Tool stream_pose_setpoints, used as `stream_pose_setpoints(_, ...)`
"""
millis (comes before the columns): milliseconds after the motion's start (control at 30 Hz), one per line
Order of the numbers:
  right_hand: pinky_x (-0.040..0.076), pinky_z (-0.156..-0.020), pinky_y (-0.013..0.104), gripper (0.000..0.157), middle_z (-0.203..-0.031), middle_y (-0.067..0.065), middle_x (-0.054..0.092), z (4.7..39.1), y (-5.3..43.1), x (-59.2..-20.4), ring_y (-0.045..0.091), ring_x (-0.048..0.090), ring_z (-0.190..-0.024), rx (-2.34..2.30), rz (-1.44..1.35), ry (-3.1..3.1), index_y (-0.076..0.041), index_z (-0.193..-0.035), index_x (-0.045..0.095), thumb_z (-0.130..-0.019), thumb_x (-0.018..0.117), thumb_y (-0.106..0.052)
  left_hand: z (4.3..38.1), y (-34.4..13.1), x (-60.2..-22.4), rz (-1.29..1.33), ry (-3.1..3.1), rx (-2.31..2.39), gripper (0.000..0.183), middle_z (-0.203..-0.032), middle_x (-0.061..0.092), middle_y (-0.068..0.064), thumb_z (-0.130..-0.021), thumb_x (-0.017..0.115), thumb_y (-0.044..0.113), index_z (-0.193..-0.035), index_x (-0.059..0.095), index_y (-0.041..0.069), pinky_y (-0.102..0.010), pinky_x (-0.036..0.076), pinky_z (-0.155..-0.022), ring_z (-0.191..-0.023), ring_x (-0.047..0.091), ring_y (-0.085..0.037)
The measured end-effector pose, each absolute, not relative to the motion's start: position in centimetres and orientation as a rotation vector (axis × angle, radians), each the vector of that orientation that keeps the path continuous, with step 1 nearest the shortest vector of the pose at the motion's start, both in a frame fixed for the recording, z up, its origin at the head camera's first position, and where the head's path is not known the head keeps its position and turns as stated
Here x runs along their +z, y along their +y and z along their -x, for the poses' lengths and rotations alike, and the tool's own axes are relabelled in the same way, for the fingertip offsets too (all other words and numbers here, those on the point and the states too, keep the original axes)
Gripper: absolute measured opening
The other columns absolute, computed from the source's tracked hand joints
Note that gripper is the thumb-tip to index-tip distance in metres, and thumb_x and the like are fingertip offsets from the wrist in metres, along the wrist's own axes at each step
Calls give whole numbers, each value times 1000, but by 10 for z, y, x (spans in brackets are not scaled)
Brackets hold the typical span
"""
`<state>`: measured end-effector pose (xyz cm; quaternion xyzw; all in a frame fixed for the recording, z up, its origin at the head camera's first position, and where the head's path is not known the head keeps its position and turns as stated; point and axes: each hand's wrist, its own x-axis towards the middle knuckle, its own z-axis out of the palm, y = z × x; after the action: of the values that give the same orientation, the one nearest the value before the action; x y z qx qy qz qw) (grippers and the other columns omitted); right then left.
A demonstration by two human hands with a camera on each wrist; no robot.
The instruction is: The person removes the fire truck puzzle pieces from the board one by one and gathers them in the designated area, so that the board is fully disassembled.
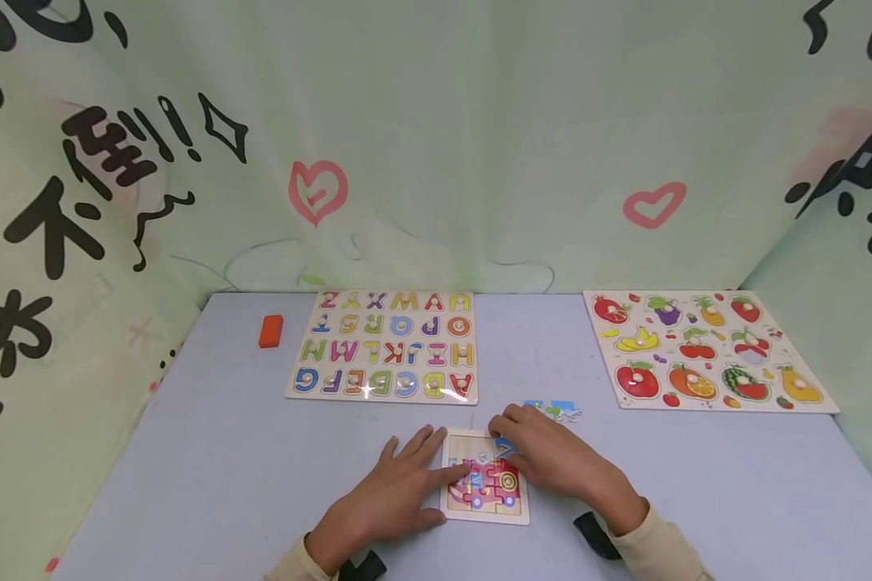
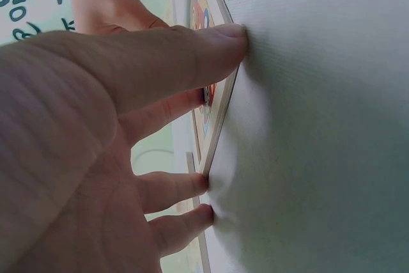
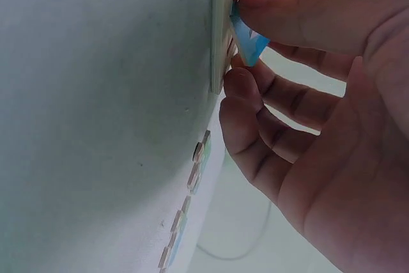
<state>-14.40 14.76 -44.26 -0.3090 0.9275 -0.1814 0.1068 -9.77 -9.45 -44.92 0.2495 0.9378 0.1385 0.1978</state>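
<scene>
A small wooden jigsaw board lies near the front of the table, partly filled with pieces that make a red vehicle picture. My left hand is spread at its left side. Its index finger rests on the picture, while the thumb touches the board's edge in the left wrist view. At the board's upper right, my right hand pinches a blue jigsaw piece between thumb and fingers. The piece is tilted over the board, and the fingers partly hide it. Several loose jigsaw pieces lie just beyond the right hand.
Behind the jigsaw lies an alphabet board with knobbed letters. A fruit puzzle board is at the back right. An orange-red block sits at the back left. A pale green printed curtain surrounds the table.
</scene>
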Motion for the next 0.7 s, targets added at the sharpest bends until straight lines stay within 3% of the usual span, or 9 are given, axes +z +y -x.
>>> stream_pose_setpoints(267,54,-81,37,33,-101,-4,62,146,149,-443,13,54,-91,-560,899,2713,-11,-121,70,-90,78,-9,97,-96,-449,-722,2635,377,64,-164,33,-9,-87,82,36,-145,57,41,-67,27,-115,-153,25,-32)
stream_pose_setpoints(700,52,-81,37,25,-103,-6,68,147,149,-442,12,53,-91,-657,889,2644,-14,-116,71,-92,74,-8,98,-96,-449,-728,2632,374,63,-165,32,-9,-87,82,35,-145,57,40,-68,27,-115,-153,25,-33)
